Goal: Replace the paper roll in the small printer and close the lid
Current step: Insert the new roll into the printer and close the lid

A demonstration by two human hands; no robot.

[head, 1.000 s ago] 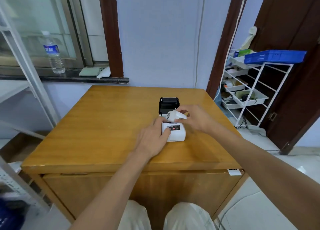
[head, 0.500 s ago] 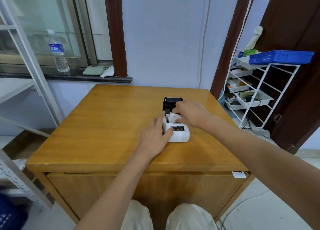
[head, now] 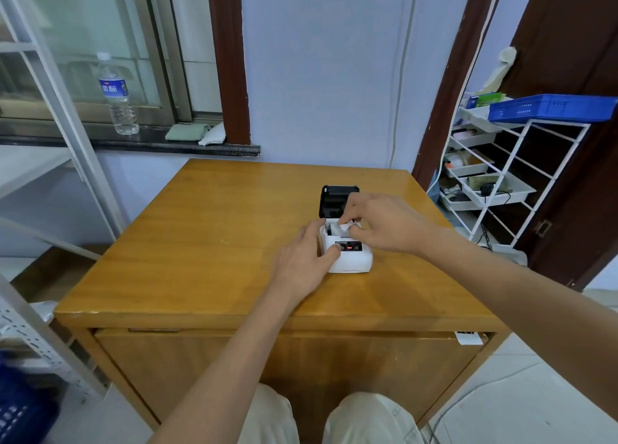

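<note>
Left hand [head: 302, 263] grips the white printer [head: 351, 254] side, right hand [head: 378, 221] pinches a paper edge [head: 345, 227] over its open bay, hiding the roll; black lid [head: 334, 199] partly covered.

Inventory, by count

One printer [head: 351, 258], one wooden table [head: 214, 236], two hands, one water bottle [head: 117, 95], one blue crate [head: 551, 107], one white rack [head: 511, 176].

Pale blue wall [head: 321, 59], window [head: 83, 42], wooden table [head: 207, 243], white rack [head: 508, 176]

The right hand [head: 378, 222] has brought the paper roll [head: 344, 228] down into the printer [head: 351, 253], where it now pinches the paper's end.
</note>
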